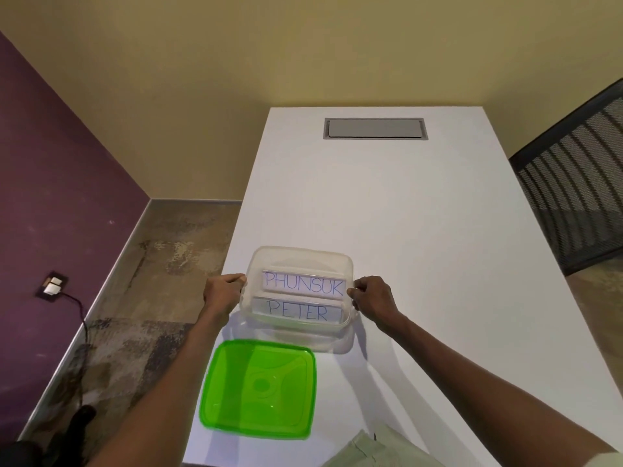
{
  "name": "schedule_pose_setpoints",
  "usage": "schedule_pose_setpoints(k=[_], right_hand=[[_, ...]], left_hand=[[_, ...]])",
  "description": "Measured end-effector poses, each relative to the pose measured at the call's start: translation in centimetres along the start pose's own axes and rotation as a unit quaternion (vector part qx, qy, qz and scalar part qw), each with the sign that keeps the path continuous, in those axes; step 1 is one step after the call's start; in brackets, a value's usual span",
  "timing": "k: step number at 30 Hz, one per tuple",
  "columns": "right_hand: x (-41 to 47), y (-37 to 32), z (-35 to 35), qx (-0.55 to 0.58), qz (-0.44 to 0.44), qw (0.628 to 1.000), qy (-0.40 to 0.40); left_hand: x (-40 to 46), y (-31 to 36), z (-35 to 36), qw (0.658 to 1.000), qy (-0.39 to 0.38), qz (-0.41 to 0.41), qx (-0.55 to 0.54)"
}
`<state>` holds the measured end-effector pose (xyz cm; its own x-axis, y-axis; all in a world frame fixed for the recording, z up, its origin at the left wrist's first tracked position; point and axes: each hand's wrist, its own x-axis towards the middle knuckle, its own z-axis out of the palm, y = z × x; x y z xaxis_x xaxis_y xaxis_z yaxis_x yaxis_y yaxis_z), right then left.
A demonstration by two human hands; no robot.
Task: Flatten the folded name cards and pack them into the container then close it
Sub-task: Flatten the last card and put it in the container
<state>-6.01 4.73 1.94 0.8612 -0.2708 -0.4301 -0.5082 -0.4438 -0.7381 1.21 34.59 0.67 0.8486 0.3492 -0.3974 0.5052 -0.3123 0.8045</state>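
Note:
A clear plastic container [300,256] is tilted toward me, lifted off the white table [421,230]. My left hand [223,293] grips its left rim and my right hand [372,298] grips its right rim. Inside stand two folded white name cards: one reading PHUNSUK [303,284] at the back, one reading PETER [298,311] in front of it. The green lid [259,387] lies flat on the table just in front of the container, near the table's left edge.
A grey recessed cable hatch [375,128] sits at the far end of the table. A black mesh chair back [573,183] stands to the right. Left of the table is bare floor, with a wall socket [52,286] and a cable.

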Motion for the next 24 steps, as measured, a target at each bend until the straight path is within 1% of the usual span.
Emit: schedule_pose_setpoints(k=[5,12,17,22,24], right_hand=[[1.3,1.4,-5.0,0.005,-0.001,1.0,0.029],[4.3,3.2,-12.4,0.011,0.002,0.997,0.079],[7.2,4.7,-16.5,0.016,0.022,0.994,0.105],[9.8,5.7,-19.0,0.012,0.047,0.993,0.108],[10.6,6.0,-19.5,0.009,0.048,0.993,0.107]], left_hand=[[-1.7,2.9,4.0,0.999,-0.027,0.015,-0.038],[-4.1,7.2,11.6,0.996,-0.061,0.022,-0.059],[-4.7,9.2,16.9,0.995,-0.076,0.05,-0.044],[-4.7,10.4,20.7,0.995,-0.085,0.037,-0.026],[-4.7,10.7,21.8,0.995,-0.083,0.046,-0.006]])
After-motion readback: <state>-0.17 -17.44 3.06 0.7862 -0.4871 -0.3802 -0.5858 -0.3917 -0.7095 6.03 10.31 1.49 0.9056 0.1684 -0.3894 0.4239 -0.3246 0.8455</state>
